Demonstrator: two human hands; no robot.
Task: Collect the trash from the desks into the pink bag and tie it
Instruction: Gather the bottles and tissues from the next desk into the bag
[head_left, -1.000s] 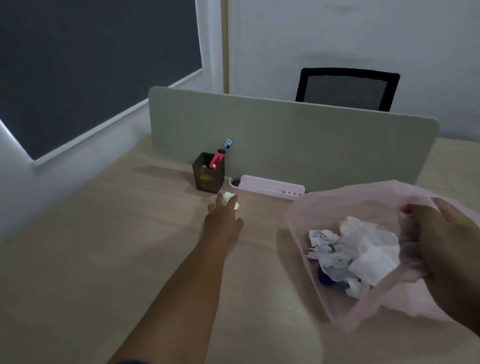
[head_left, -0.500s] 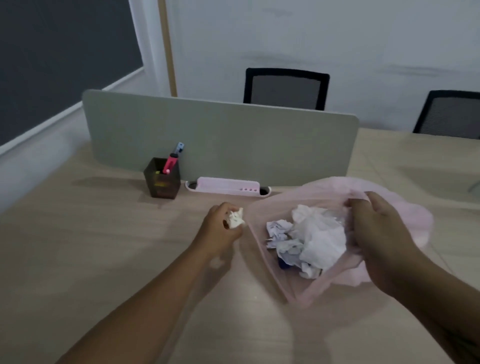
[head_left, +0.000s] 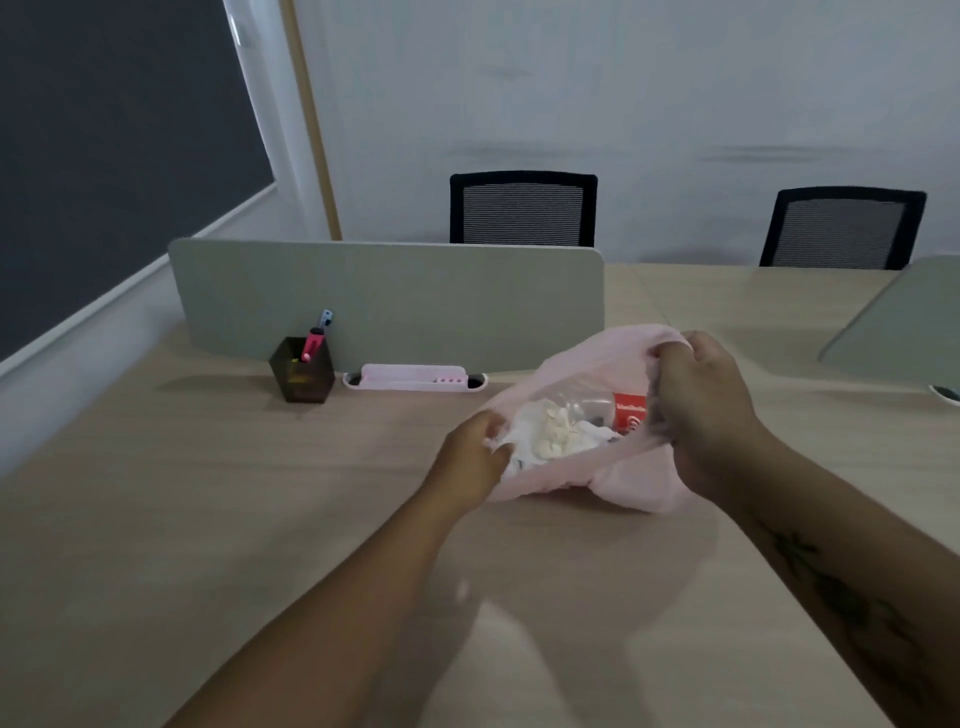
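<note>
At centre right of the frame, on the surface (head_left: 208, 519), the pink bag (head_left: 639, 478) is gripped at its rim by the left hand (head_left: 470, 460) and right hand (head_left: 701, 410), its mouth spread apart, seemingly so the crumpled paper (head_left: 553, 434) stays inside.

So I'm looking at the pink bag (head_left: 639, 483), which is sitting slumped on the light wood desk (head_left: 260, 519), thin and slightly see-through, with its mouth gaping open toward the camera. The left hand (head_left: 470, 457) is pinching the near-left rim and the right hand (head_left: 701, 405) is bunching up the far-right rim. Inside, a wad of crumpled white paper (head_left: 556, 434) is lying just beside a clear bottle with a red label (head_left: 629, 413).
</note>
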